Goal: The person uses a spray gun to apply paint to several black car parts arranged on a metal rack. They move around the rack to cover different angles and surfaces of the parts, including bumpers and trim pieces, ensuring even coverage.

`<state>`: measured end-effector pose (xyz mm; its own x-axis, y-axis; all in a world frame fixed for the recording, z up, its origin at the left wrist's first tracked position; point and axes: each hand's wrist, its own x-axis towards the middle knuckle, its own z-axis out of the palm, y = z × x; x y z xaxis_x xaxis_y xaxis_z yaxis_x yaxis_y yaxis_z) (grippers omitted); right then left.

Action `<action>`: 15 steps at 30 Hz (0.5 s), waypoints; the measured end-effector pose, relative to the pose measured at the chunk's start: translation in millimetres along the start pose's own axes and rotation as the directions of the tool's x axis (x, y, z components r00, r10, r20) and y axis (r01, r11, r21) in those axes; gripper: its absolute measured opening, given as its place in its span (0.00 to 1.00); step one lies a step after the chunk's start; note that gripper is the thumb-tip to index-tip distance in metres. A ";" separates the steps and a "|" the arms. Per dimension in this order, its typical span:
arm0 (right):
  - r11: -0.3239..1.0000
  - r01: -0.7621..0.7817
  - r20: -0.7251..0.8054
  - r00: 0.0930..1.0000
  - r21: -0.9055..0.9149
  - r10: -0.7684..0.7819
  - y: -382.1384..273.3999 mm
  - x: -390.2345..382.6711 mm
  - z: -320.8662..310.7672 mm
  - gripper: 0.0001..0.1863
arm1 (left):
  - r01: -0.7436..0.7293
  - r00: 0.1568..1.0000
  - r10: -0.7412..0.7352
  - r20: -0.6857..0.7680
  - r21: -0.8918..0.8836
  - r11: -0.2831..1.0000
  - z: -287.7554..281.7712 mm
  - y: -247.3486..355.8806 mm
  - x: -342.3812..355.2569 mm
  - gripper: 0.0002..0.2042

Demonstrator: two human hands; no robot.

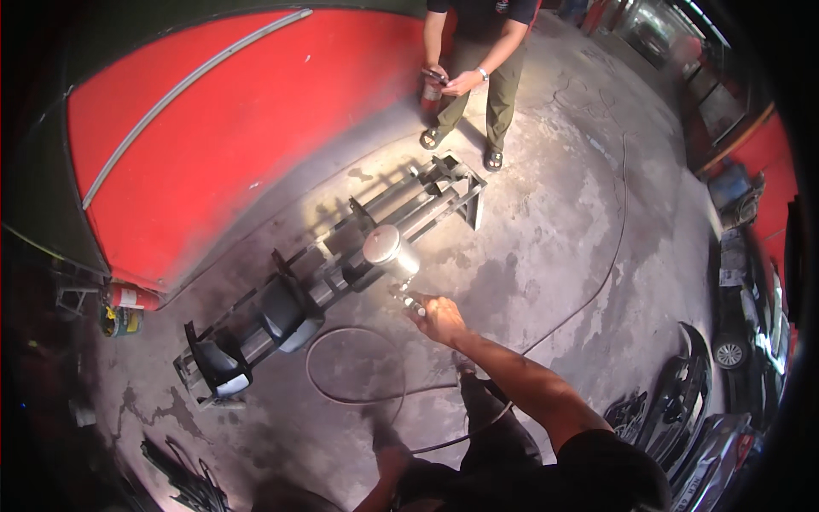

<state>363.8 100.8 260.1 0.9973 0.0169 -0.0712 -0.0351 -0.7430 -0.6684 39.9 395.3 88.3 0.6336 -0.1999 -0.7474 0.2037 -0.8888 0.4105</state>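
Observation:
My right hand [441, 320], fingers closed around the handle, holds a spray gun [408, 299] with a large silver cup [391, 249] on top. The gun is over the floor beside the near side of a long metal rack [354, 256]. Farther left on the rack sit two glossy dark curved parts [286, 311], which look like car mirror housings; the leftmost part [220, 363] bears a pale patch. Low in the view, by my leg, is my left hand [392, 461]; it is dim and its fingers cannot be made out.
A hose [357, 331] loops over the concrete floor. Beyond the rack stands a person [478, 72] holding a small dark object. A red wall [247, 128] runs along the left. Cans [124, 320] stand at its foot. Dark car parts [682, 384] lie at the right.

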 end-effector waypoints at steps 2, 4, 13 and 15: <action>0.993 -0.109 -0.035 0.994 -0.042 0.108 -1.4 2.3 46.7 0.20 | 0.022 0.996 -0.020 -0.089 0.026 0.999 4.0 -32.3 -1.5 0.15; 0.986 -0.168 -0.071 0.984 -0.017 0.166 -15.8 7.5 95.7 0.18 | 0.030 0.990 -0.025 -0.139 0.032 0.999 6.7 -65.5 -3.6 0.16; 0.986 -0.013 0.351 0.935 0.169 -0.048 -92.3 -72.2 257.6 0.20 | -0.049 0.999 0.049 -0.023 0.004 0.999 40.6 -128.5 -34.7 0.17; 0.975 0.002 0.383 0.919 0.222 -0.090 -112.3 -60.3 265.0 0.22 | -0.103 0.981 0.101 -0.169 -0.004 0.995 54.1 -162.4 -32.5 0.18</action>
<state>290.6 360.5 143.3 0.8953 0.3387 -0.2895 -0.0463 -0.5756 -0.8164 -54.1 523.9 17.7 0.7677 -0.2159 -0.6033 0.1404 -0.8620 0.4871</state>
